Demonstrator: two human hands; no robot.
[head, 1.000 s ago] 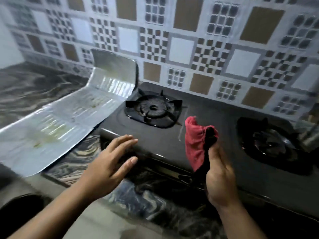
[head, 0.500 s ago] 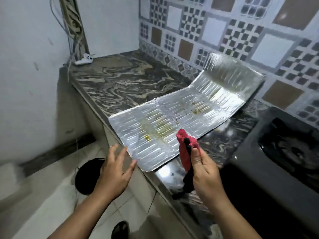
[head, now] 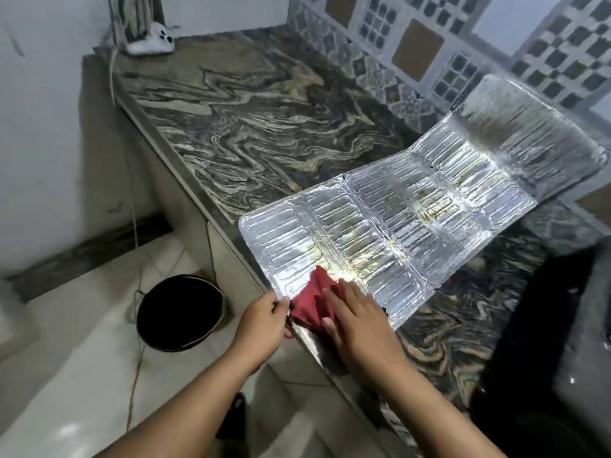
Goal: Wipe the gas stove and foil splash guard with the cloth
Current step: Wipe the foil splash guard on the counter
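The ribbed foil splash guard (head: 413,219) lies flat on the marbled counter, its far end curling up against the tiled wall, with yellowish stains along its middle. A red cloth (head: 309,300) lies on its near corner. My right hand (head: 358,325) presses flat on the cloth. My left hand (head: 264,322) pinches the near left edge of the foil beside the cloth. The black gas stove (head: 582,328) shows only as a dark edge at the far right.
The marbled counter (head: 264,120) stretches back to a white wall, where a white plug adapter (head: 150,39) sits in the corner. A black round bin (head: 180,312) stands on the light floor below the counter edge. A thin cord hangs down the wall.
The view swung left from the stove to the foil. My right hand brought the cloth down onto the foil's near corner and flattened on it. My left hand closed onto the foil edge.
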